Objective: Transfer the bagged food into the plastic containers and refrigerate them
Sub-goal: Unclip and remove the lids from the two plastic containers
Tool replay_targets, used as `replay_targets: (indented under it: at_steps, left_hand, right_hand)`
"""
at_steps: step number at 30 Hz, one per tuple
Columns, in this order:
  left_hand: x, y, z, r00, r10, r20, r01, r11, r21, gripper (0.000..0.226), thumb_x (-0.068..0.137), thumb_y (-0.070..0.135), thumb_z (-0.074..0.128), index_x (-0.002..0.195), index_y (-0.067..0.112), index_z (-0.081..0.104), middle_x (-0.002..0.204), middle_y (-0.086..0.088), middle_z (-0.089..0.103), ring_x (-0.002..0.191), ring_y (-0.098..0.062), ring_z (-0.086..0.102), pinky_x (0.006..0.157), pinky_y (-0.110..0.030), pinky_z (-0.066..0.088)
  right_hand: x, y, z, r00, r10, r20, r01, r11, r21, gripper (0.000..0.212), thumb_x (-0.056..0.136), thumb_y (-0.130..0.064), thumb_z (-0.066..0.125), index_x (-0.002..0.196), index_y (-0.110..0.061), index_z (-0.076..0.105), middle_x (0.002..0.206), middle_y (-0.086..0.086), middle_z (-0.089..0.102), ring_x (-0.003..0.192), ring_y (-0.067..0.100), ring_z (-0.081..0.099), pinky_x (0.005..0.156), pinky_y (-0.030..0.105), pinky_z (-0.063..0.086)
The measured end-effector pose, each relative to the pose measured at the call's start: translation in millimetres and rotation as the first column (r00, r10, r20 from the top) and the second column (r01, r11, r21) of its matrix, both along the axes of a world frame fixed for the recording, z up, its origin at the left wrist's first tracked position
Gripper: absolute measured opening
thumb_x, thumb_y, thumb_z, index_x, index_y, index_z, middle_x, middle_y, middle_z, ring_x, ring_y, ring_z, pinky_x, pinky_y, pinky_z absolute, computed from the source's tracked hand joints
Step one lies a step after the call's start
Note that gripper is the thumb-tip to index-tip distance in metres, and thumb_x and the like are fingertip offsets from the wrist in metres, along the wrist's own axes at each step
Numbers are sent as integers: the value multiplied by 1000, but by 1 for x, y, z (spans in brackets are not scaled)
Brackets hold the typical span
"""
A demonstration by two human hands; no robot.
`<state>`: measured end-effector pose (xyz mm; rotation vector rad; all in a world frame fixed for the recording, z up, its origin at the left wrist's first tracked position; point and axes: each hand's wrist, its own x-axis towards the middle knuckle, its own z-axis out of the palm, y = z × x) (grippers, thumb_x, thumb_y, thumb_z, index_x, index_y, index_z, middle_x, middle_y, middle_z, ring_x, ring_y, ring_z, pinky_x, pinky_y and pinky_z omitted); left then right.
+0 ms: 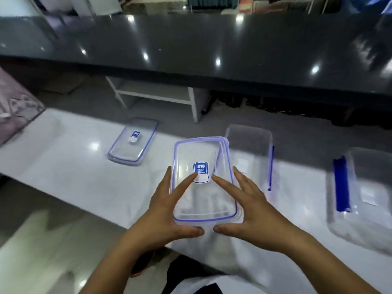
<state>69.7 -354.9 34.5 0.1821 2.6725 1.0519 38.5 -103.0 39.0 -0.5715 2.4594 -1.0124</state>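
Both hands, left (pixel 169 211) and right (pixel 244 209), clamped on lidded container (pixel 203 181) (spare lid (pixel 132 143) well apart); best lifted level, thumbs beneath.

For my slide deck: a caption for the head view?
Both hands, left and right, hold a lidded container over the white counter.

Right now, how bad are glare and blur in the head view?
Head view: ceiling-light glare spots dot the dark glossy counter and white glossy table; edges smear with blur, wide-angle bends the counter; the clear blue-rimmed lidded container, left hand and right hand stay fairly sharp.
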Motion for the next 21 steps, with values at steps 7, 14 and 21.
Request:
replay_targets:
  at_steps: [7,14,21]
  left_hand:
    - [-55,-151,0,995,-10,104,27,986,-163,118,59,61,86,141,74,2,164,18,-19,153,-11,-3,124,-39,18]
    - [-145,-249,-18,991,-72,115,104,948,-300,120,63,52,88,148,63,4,167,-1,-11,154,-20,-7,122,-37,13]
    - [-218,-285,-49,975,-180,131,221,864,-453,132,57,59,88,149,59,-6,166,-7,4,151,-31,10,120,-43,21]
  right_hand:
    - [-63,-150,-22,991,16,131,-1,993,-114,103,63,-58,80,141,-71,13,166,-14,0,152,7,3,122,39,22]
    - [-124,-265,-62,975,-152,160,181,964,-193,105,51,-63,81,140,-67,25,160,-16,25,147,15,27,116,44,33]
    - [-163,-313,-89,955,-295,40,291,953,78,116,53,-74,71,151,-51,14,162,1,25,147,27,22,116,49,27]
